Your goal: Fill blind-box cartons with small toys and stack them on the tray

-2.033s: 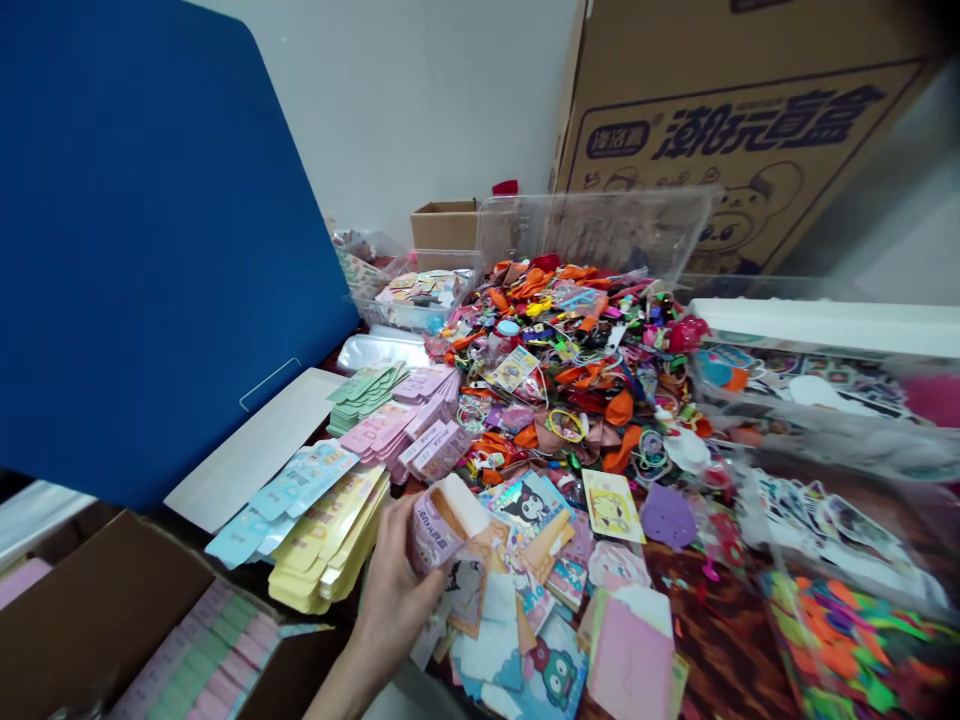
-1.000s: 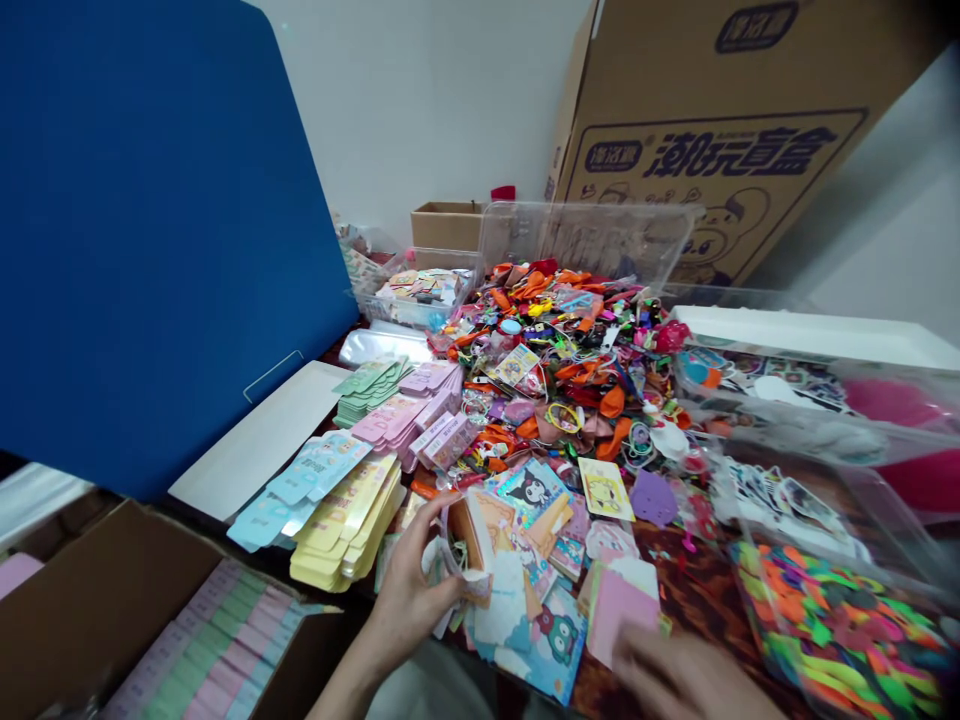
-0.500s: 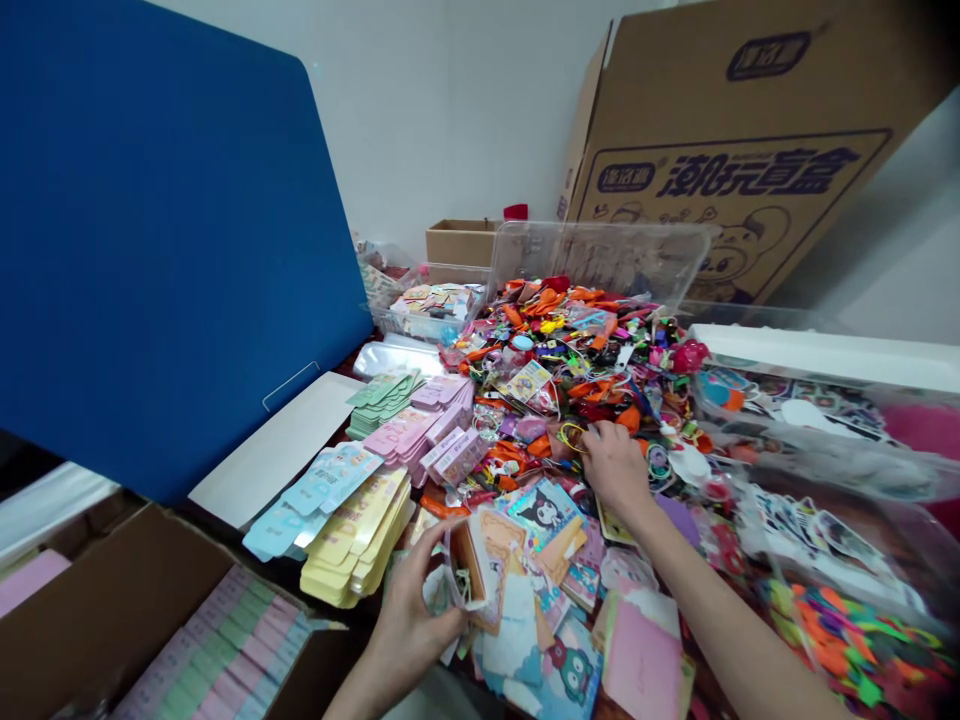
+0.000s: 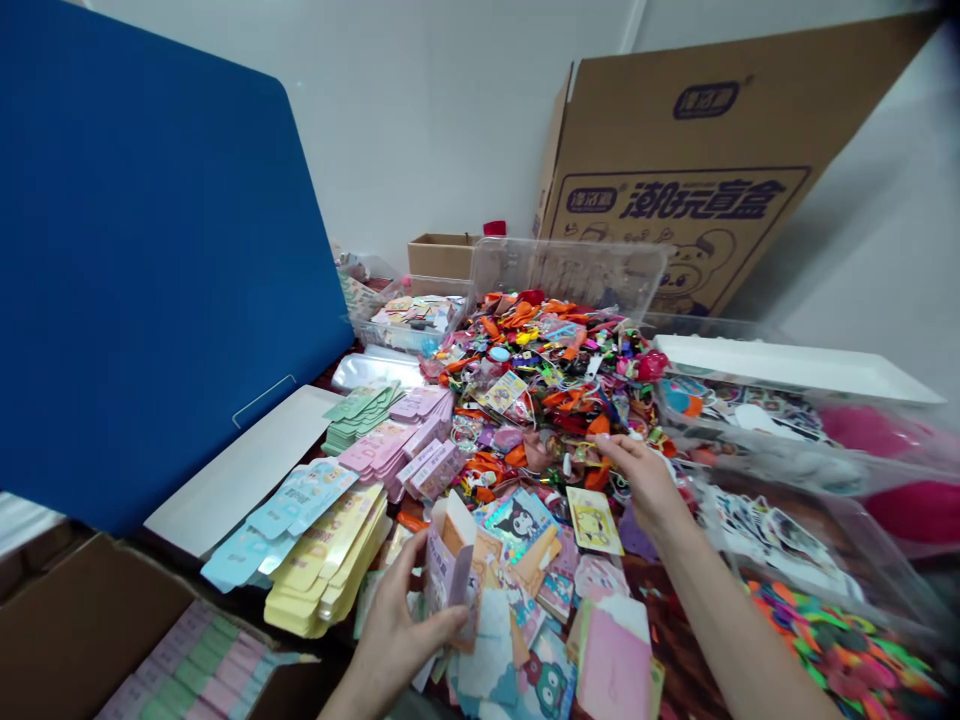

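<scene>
lilac paper carton (image 4: 448, 560), small and printed, top flap standing open, is the thing in hand. sweeping from the left: a big blue board (image 4: 150, 260) leans over the desk. under it sits a brown cardboard box (image 4: 82, 620) with rows of pastel packs, then a fanned stack of flat yellow carton blanks (image 4: 330, 560) with blue, pink and green ones beside it.

next is my left hand (image 4: 390, 640), low centre, closed around the carton. thumb's on the near face and fingers are behind, holding it upright just above the loose sticker cards. i'd call it very light and flimsy, thin card that dents if squeezed. so i'd grip the side walls near the bottom folds, not the open mouth or the flap.

further right, my right hand (image 4: 645, 485) is out at the near edge of the heap of colourful plastic trinkets (image 4: 547, 360). thumb and forefinger are pinched on a small yellowish trinket (image 4: 594, 447), can't make out what it is. looks tiny and slippery to me, easy to snag on its neighbours.

far right are clear plastic bins (image 4: 787, 440) of stickers, well apart from both hands.
</scene>
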Motion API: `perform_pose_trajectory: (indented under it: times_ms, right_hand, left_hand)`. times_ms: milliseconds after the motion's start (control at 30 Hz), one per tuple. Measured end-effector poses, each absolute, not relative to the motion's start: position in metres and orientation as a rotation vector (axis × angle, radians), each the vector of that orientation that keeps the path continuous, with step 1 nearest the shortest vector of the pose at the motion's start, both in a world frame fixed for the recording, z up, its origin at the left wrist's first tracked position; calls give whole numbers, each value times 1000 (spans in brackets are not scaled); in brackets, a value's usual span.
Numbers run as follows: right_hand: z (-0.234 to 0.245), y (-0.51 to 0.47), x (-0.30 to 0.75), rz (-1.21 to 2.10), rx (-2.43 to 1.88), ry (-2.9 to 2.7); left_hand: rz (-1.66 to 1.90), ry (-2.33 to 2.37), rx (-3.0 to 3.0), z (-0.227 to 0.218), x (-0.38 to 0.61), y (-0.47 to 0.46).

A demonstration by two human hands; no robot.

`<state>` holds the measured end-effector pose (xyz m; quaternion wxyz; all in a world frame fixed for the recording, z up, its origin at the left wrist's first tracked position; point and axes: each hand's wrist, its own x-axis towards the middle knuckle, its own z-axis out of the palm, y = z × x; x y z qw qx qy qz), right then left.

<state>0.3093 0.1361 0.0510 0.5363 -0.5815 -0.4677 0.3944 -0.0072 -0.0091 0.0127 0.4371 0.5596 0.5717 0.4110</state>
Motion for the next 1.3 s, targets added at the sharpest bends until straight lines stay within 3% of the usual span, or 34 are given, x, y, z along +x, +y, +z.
perform_pose_trajectory:
  times_ms: [367,667,967,1300]
  right_hand:
    - [30,70,336,1278,-1346,-760]
    - [-10,67,333,851,-1929,-1027]
    - [-15,67,326,711,-1996,-1083]
    - [14,37,327,1163,-1650,-851]
  left_hand:
    - [1043,1190,1493,23,1,-12]
    - [1024,1099,1497,21,1,-13]
    - [1027,1108,1472,24,-4,-13]
    - [990,1203,1462,9,-10,-16]
